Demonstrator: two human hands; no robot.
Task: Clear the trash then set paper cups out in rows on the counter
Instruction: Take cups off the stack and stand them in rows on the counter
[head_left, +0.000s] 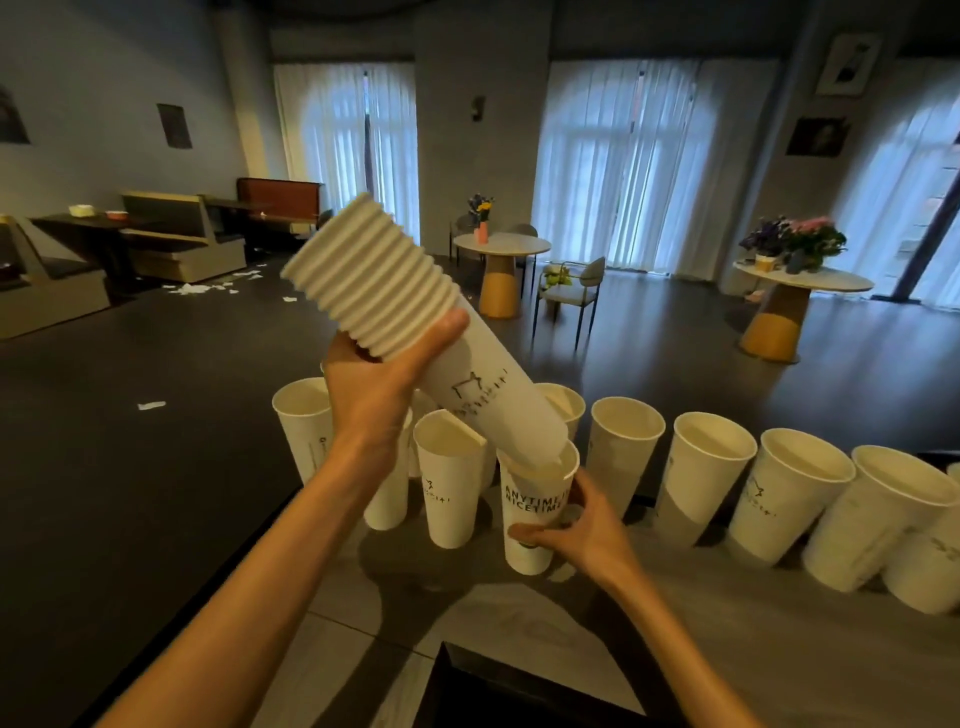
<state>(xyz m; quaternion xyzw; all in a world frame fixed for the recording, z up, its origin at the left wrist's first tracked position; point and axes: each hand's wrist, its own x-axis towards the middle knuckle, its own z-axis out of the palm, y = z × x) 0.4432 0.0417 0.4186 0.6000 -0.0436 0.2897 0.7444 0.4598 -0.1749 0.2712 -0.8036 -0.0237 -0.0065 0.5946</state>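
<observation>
My left hand (374, 384) grips the tilted stack of nested white paper cups (415, 332). My right hand (576, 525) pinches the printed white cup (530, 514) on the grey counter (727, 639), in the front row; the stack's bottom end rests inside its rim. Neighbouring upright cups (711, 478) crowd the far edge.

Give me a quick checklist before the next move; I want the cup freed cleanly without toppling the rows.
1. Left hand grips the stack of cups firmly: ok.
2. Right hand holds the bottom cup round its side: ok.
3. Bottom cup fully separated from the stack: not ok, the stack's end sits in its mouth.
4. Neighbouring cup standing upright: ok.
5. Free spot on the counter nearer the person: ok.
6. Floor trash cleared: not ok, paper scraps remain.
</observation>
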